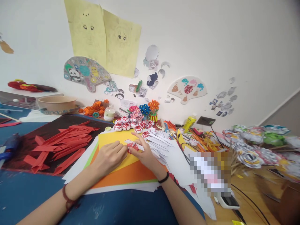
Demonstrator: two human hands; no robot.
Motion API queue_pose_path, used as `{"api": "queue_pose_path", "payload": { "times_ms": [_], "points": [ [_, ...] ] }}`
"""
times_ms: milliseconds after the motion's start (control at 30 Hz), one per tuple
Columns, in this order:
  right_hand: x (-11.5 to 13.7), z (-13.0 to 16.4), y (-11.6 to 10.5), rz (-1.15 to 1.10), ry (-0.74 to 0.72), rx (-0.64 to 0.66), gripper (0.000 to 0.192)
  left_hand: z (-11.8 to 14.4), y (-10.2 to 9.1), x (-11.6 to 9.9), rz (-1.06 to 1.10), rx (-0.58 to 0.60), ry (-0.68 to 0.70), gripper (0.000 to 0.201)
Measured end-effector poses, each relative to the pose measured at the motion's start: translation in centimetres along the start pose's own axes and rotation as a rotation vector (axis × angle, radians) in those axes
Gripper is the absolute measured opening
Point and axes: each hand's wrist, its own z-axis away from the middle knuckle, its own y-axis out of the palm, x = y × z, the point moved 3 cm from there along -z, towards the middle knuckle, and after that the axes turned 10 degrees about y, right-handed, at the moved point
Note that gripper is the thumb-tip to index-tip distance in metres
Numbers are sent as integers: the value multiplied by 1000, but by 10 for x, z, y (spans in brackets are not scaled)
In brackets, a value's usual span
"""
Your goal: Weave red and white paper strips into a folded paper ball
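Observation:
Between my two hands is a small red and white folded paper piece (132,146). My left hand (112,156) has its fingers curled in, and its fingertips meet the left side of the piece. On the other side, my right hand (144,152) pinches the piece between thumb and fingers. Both hands are over a yellow sheet (105,139), which lies on an orange sheet (122,176). Just beyond them stands a cluster of finished red and white folded paper pieces (126,125). White folded strips (159,142) lie right of my right hand.
Red folded strips (67,140) are heaped on a dark board (17,156) at left. A glue gun (10,148) rests at the far left edge. Paper flowers (248,157) crowd the right side. A black cable (248,200) runs over the wooden surface near a blurred device.

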Motion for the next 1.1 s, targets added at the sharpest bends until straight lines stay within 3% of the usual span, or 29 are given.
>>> {"api": "queue_pose_path", "payload": {
  "times_ms": [200, 433, 667, 833, 1100],
  "points": [
    [0, 1, -1, 61, -78, -59, 62, 2, 1, -8, -95, -5, 74, 17],
    [3, 0, 0, 156, -121, -109, 59, -2, -4, -18, -221, 14, 48, 24],
    [10, 1, 0, 133, -197, -95, 48, -6, -9, -14, -338, 21, -27, 26],
    [15, 6, 1, 258, -300, -188, 42, -5, -12, -16, -338, 17, 64, 24],
    [21, 12, 4, 240, -361, -261, 36, -1, -11, -19, -242, -26, 158, 10]
  ]
}}
